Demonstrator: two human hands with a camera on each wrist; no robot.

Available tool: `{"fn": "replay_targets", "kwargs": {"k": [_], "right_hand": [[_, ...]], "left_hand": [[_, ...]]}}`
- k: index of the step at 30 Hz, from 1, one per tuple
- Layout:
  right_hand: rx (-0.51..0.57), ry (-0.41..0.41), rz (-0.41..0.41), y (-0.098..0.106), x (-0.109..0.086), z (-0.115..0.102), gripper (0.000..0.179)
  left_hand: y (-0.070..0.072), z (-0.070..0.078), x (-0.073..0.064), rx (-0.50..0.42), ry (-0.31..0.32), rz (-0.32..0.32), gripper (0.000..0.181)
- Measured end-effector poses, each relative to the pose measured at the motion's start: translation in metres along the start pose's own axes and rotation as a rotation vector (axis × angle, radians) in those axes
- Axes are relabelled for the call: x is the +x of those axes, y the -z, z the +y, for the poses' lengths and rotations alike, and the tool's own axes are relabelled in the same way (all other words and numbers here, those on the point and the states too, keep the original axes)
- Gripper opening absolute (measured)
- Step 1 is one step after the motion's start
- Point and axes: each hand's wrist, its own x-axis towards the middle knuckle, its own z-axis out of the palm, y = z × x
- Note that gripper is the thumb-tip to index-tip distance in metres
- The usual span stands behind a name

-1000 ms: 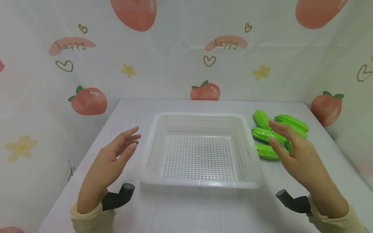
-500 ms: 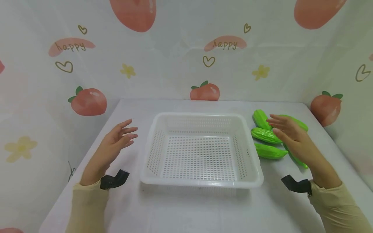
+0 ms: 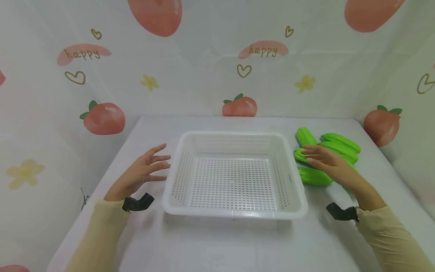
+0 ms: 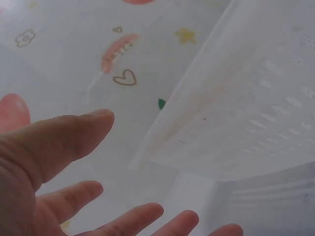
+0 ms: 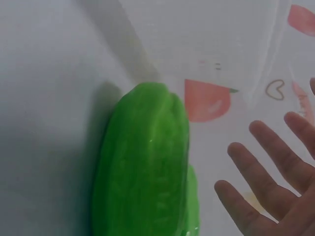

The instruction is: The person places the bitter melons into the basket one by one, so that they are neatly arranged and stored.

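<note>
A white perforated plastic basket (image 3: pixel 235 214) stands at the middle of the table, its inside bare. Just off its left rim, my left hand (image 3: pixel 141 174) hovers with fingers spread; in the left wrist view the thumb and fingertips (image 4: pixel 147 210) stay apart from the basket wall (image 4: pixel 231 113). Over the group of bright green, ridged bitter melons (image 3: pixel 314 176) to the basket's right is my right hand (image 3: pixel 329 164), fingers extended and holding nothing. It partly hides several of them. One bitter melon (image 5: pixel 142 162) looms large in the right wrist view, beside the spread fingers (image 5: pixel 266 184).
A white-covered table (image 3: pixel 217 245) bears everything. Behind and at both sides hangs a white curtain (image 3: pixel 197 68) printed with peaches, hearts and flowers. Black wrist mounts (image 3: pixel 138 202) sit at both cuffs. A thin dark cord (image 3: pixel 84 199) shows at the left table edge.
My left hand has come rightward, nearer the basket rim, with its fingers spreading. The right hand has shifted left and slightly down over the bitter melons, uncovering the far ones. Basket and melons stay put.
</note>
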Motion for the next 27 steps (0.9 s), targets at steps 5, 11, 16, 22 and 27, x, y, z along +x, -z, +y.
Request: {"fn": "replay_targets", "kwargs": {"k": [5, 11, 16, 22, 27], "right_hand": [[-0.039, -0.105, -0.090, -0.001, 0.001, 0.005, 0.046], [-0.066, -0.162, -0.142, 0.001, 0.001, 0.011, 0.051], [-0.073, -0.154, -0.176, 0.001, 0.001, 0.016, 0.052], [-0.073, -0.141, -0.196, 0.002, 0.002, 0.021, 0.056], [-0.091, -0.138, -0.217, 0.004, 0.002, 0.025, 0.060]], "left_hand": [[-0.001, -0.006, 0.003, -0.036, 0.036, -0.040, 0.080], [-0.003, -0.010, 0.003, -0.097, 0.037, -0.084, 0.080], [-0.005, -0.010, 0.001, -0.161, 0.080, -0.092, 0.078], [-0.008, -0.011, 0.002, -0.221, 0.083, -0.126, 0.078], [-0.010, -0.012, 0.004, -0.216, 0.102, -0.126, 0.079]]}}
